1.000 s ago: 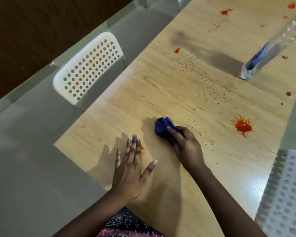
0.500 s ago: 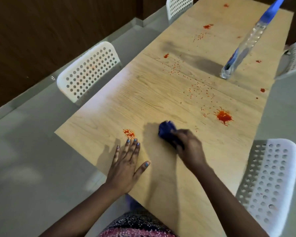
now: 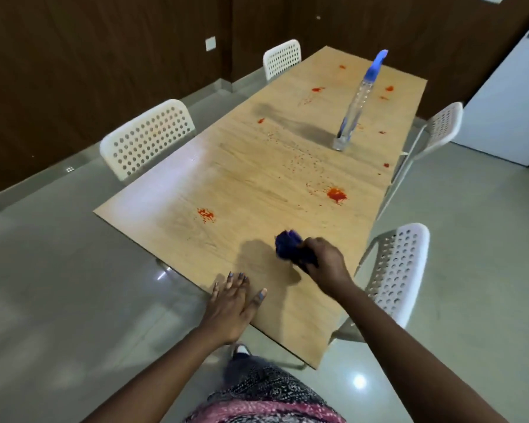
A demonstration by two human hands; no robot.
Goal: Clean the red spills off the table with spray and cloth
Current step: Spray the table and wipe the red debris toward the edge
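Note:
My right hand (image 3: 326, 260) grips a bunched dark blue cloth (image 3: 288, 244) against the near part of the wooden table (image 3: 248, 178). My left hand (image 3: 232, 303) lies flat with fingers spread on the table's near edge. A red spill (image 3: 206, 214) sits ahead of my left hand. A bigger red splat (image 3: 336, 194) lies to the right, beyond the cloth. Fine red specks and several small red spots run up the table to its far end. A clear spray bottle with a blue head (image 3: 359, 100) stands upright in the far half.
White perforated chairs stand around the table: one on the left (image 3: 147, 138), one at the far left (image 3: 282, 58), two on the right (image 3: 397, 270) (image 3: 440, 123). A white cabinet (image 3: 507, 96) stands at the far right. Grey tiled floor surrounds the table.
The view has pulled back, showing the whole table. My left hand slid back to the table's near edge, uncovering the red spill. The right hand with the cloth has come nearer.

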